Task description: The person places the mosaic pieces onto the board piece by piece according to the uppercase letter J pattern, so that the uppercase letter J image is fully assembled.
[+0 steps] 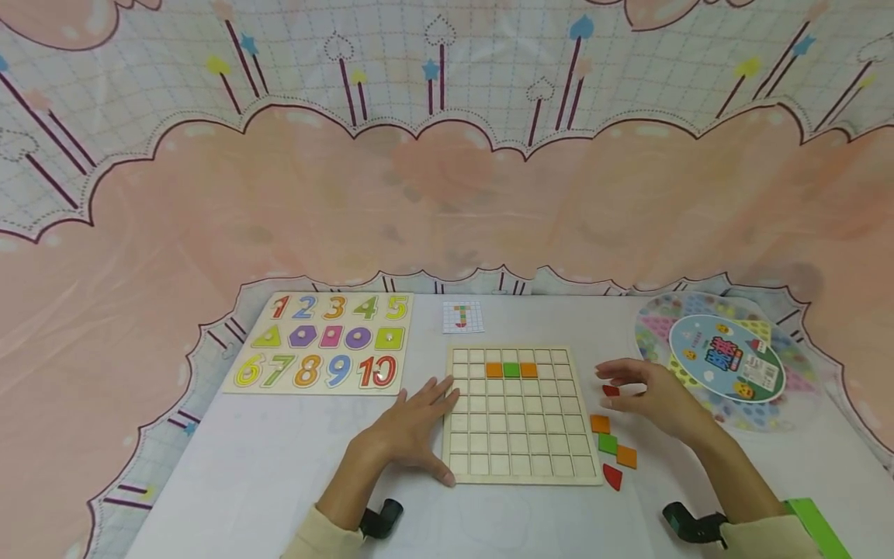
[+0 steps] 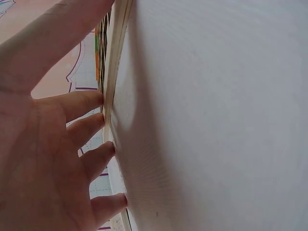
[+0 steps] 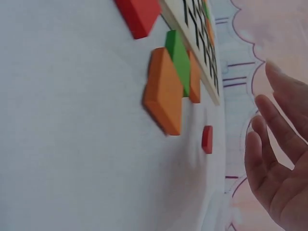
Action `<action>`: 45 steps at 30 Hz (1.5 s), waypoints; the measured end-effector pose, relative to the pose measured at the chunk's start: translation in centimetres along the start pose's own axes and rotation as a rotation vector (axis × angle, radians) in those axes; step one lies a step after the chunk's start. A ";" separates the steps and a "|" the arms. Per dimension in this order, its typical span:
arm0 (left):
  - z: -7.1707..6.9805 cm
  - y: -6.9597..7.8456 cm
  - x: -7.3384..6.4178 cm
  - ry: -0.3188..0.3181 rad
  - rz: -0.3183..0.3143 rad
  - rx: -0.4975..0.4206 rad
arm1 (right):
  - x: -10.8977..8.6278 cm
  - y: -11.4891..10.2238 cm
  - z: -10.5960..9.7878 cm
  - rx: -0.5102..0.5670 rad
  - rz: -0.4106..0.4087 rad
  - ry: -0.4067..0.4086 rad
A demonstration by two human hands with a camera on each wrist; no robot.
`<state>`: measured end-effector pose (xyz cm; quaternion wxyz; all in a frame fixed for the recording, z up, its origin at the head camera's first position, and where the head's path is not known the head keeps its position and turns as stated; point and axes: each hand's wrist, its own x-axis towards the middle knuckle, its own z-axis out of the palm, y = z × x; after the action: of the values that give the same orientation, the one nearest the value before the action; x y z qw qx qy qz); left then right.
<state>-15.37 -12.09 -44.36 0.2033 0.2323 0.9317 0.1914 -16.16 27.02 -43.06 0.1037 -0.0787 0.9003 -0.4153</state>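
Spread against the left edge of a wooden grid board (image 1: 520,444), my left hand (image 1: 412,427) touches its rim with fingertips and thumb. In the left wrist view its fingers (image 2: 91,127) look straight. On the board sit an orange tile (image 1: 494,370), a green tile (image 1: 511,370) and another orange tile (image 1: 528,370) in a row. My right hand (image 1: 660,397), relaxed and holding nothing, hovers right of the board near a red curved-edge piece (image 1: 611,390). Closer to me lie loose orange (image 1: 600,424) and green (image 1: 608,443) tiles, plus a second red piece (image 1: 611,477).
A number-and-shape puzzle board (image 1: 286,355) lies at the left. Behind the grid board is a small pattern card (image 1: 462,317). A round packaged toy (image 1: 726,357) sits at the right, and a green object (image 1: 817,528) lies by the right sleeve.
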 end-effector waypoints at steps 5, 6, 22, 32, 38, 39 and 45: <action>0.0 -0.1 0.0 -0.001 0.006 0.000 | -0.6 0.7 0.4 -0.004 0.000 -0.015; 0.0 -0.1 0.0 -0.001 0.006 0.002 | -0.7 0.8 0.5 -0.004 0.005 -0.022; 0.0 -0.2 0.0 0.002 0.004 0.005 | -1.6 1.7 1.8 -0.057 0.085 -0.095; 0.0 -0.2 0.0 -0.003 0.005 0.008 | -1.5 2.3 2.2 -0.058 0.032 -0.102; 0.0 -0.3 0.0 -0.001 0.004 0.011 | -1.4 2.4 2.2 -0.062 0.019 -0.109; 0.0 -0.3 0.0 -0.001 0.004 0.011 | -1.4 2.3 2.2 -0.065 0.024 -0.109; 0.0 -0.2 0.0 -0.002 0.001 0.004 | -1.3 2.1 2.2 -0.089 0.080 -0.093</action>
<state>-15.40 -12.25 -44.43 0.2039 0.2335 0.9317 0.1893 -14.44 27.06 -45.94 0.1585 -0.0662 0.9144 -0.3665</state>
